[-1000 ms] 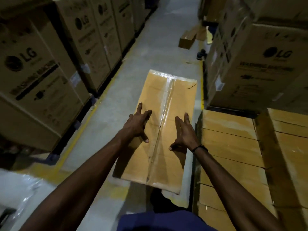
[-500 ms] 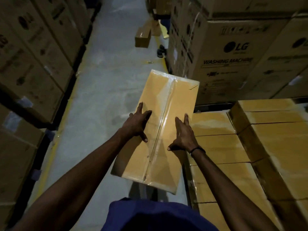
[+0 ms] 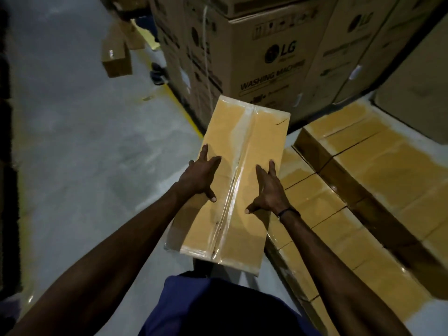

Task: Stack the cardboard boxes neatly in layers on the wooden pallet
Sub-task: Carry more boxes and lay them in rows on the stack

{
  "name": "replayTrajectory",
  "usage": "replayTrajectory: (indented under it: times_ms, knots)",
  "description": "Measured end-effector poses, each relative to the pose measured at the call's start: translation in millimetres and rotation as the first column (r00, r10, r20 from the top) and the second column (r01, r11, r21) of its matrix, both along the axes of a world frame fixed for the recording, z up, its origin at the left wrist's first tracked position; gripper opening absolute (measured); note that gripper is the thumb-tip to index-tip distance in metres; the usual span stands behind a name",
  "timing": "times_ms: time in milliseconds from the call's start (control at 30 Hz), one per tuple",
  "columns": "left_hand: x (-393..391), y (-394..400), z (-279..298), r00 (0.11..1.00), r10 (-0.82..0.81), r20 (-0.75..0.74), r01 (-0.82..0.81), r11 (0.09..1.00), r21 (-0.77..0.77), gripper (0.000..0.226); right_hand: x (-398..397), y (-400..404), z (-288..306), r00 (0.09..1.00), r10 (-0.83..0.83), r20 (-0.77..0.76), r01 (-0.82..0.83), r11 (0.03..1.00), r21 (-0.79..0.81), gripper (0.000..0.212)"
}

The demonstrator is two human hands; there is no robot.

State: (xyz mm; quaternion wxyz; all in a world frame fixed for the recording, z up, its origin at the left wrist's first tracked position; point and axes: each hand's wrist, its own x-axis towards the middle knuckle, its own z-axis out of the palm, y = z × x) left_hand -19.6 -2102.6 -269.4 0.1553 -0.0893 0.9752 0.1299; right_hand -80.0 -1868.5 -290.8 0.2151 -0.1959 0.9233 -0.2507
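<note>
I hold a long tan cardboard box point(image 3: 244, 141), taped along its middle seam, lengthwise in front of me above the floor. My left hand point(image 3: 200, 177) lies over its left edge, and my right hand point(image 3: 270, 190) over its right edge, fingers spread and thumbs on the top face. Just right of it is a low layer of similar tan boxes point(image 3: 305, 197). Further right, a second layer of boxes point(image 3: 378, 161) sits on top of them. The pallet under the stack is hidden.
Tall LG washing machine cartons point(image 3: 266, 57) stand close behind the stack. A small carton point(image 3: 116, 57) and a dark shoe point(image 3: 157, 73) lie up the aisle. A yellow line point(image 3: 186, 115) runs along the grey floor point(image 3: 72, 141) on my left.
My view has swung right with the box held the same way. The stacked tan boxes and the washing machine cartons have come more into view, and the left row of cartons has left it.
</note>
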Motion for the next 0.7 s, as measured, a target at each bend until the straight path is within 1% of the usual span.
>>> replayTrajectory:
  times_ms: [100, 133, 167, 233, 267, 333, 467, 567, 700]
  knots:
    - [-52.1, -26.8, -3.3, 0.995, -0.095, 0.014, 0.095, 0.995, 0.02, 0.149, -27.1, -23.2, -6.8, 0.994, -0.106, 0.014, 0.106, 0.994, -0.002, 0.16]
    - [-80.2, -37.4, -6.0, 0.986, -0.162, 0.028, 0.162, 0.987, 0.019, 0.148, -42.9, -32.8, -12.8, 0.984, -0.175, 0.017, 0.175, 0.985, -0.008, 0.16]
    - [-93.4, -42.5, -6.2, 0.982, -0.19, 0.025, 0.189, 0.982, 0.02, 0.148, -50.2, -36.9, -14.1, 0.979, -0.203, 0.021, 0.203, 0.979, -0.02, 0.16]
    - [-109.8, -45.2, -6.0, 0.976, -0.217, 0.002, 0.217, 0.976, 0.012, 0.148, -58.7, -37.2, -18.1, 0.983, -0.182, 0.018, 0.183, 0.982, -0.036, 0.161]
    - [-123.7, -48.8, -8.9, 0.967, -0.254, 0.006, 0.254, 0.967, 0.011, 0.148, -67.8, -38.8, -24.3, 0.979, -0.202, 0.015, 0.203, 0.979, -0.035, 0.162]
    - [-160.9, -54.9, -20.1, 0.94, -0.34, 0.02, 0.339, 0.94, 0.03, 0.149, -88.2, -43.7, -38.8, 0.957, -0.29, 0.024, 0.291, 0.956, -0.035, 0.163]
    - [-230.6, -53.1, -47.7, 0.892, -0.448, 0.055, 0.444, 0.893, 0.075, 0.15, -128.4, -42.1, -65.9, 0.914, -0.4, 0.067, 0.403, 0.915, -0.032, 0.164]
    - [-276.6, -50.2, -76.3, 0.838, -0.54, 0.076, 0.536, 0.841, 0.068, 0.151, -156.8, -42.1, -89.0, 0.893, -0.439, 0.096, 0.443, 0.896, -0.024, 0.164]
    - [-327.6, -45.1, -117.6, 0.791, -0.608, 0.074, 0.603, 0.794, 0.082, 0.151, -190.1, -40.5, -120.0, 0.856, -0.502, 0.124, 0.506, 0.863, 0.005, 0.162]
